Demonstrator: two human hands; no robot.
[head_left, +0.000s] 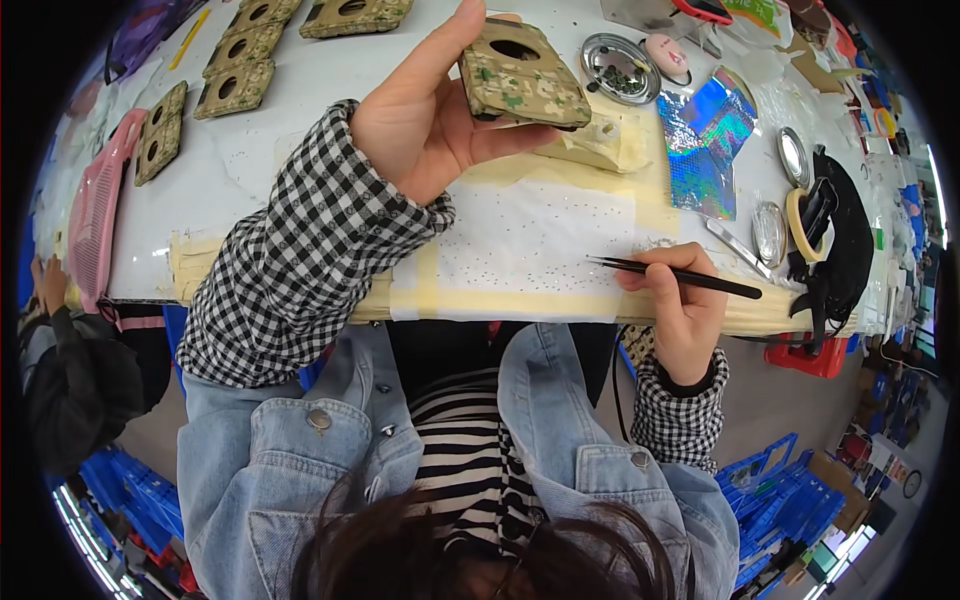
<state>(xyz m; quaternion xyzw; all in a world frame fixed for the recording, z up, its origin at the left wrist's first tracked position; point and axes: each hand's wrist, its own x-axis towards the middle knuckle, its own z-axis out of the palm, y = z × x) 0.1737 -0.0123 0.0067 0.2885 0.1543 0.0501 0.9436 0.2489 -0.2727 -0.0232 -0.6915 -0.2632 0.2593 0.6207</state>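
Case (545, 85), 12 o'clock: clasped in left grip (425, 125). Right grip (685, 310) pinches tweezers (715, 284). Dish (612, 46), 1 o'clock: dark bits (630, 80) inside.

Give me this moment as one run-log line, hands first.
left hand: holds camouflage case | right hand: holds black tweezers, tips over speckled white sheet | metal dish: holds dark bits

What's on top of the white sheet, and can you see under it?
Tiny dark specks are scattered across the white sheet, and the right hand points black tweezers over it. Whether the tips touch it isn't clear. Whatever lies under the sheet is covered.
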